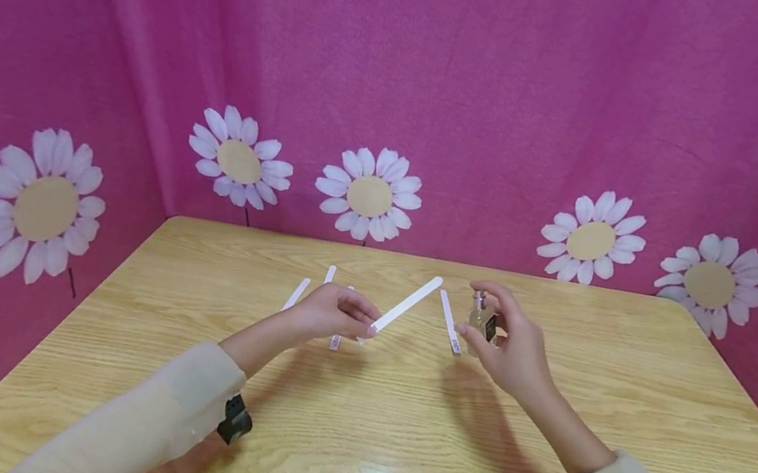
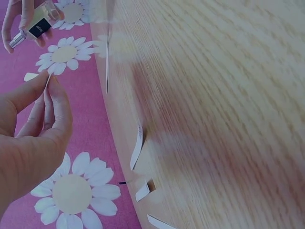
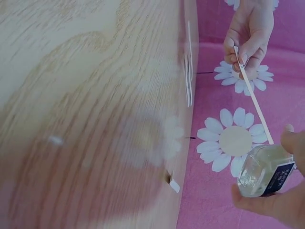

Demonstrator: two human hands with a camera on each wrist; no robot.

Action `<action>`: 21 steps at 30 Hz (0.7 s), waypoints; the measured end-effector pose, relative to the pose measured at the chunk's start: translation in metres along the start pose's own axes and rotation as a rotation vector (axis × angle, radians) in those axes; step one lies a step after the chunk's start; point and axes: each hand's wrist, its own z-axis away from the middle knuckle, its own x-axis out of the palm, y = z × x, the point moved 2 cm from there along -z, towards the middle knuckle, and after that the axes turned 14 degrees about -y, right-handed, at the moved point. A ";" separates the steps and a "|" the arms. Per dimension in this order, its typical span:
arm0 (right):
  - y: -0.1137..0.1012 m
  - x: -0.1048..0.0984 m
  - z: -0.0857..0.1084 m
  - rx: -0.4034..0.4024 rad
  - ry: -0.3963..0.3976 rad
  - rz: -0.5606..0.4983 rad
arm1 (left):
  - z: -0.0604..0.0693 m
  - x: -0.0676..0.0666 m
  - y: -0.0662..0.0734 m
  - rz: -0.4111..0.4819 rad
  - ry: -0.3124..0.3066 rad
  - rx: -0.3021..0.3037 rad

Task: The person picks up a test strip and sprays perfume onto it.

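My left hand (image 1: pixel 330 314) pinches one end of a white perfume test strip (image 1: pixel 408 303) between thumb and fingers. The strip slants up and to the right, above the table. My right hand (image 1: pixel 517 352) holds a small clear glass perfume bottle (image 3: pixel 261 168) with a black label and a silver spray top (image 2: pixel 18 39). Its thumb is at the base and a finger is up by the spray top. In the head view the strip's far end is left of the bottle and apart from it.
Several more test strips lie on the wooden table (image 1: pixel 344 433): one (image 1: pixel 449 321) near the bottle, others around the left hand, including a strip (image 1: pixel 296 294) to its left. A pink cloth (image 1: pixel 493 104) with printed daisies hangs behind the table and along its sides.
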 end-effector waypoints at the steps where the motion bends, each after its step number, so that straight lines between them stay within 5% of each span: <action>1: -0.001 0.000 0.000 0.001 -0.002 0.003 | 0.000 0.000 0.000 0.000 0.002 -0.002; 12: -0.009 0.003 -0.004 -0.035 0.115 0.116 | 0.000 0.002 0.003 -0.013 0.002 -0.014; 21: -0.010 0.005 -0.001 -0.064 0.150 0.095 | 0.001 0.006 0.006 0.012 -0.017 -0.010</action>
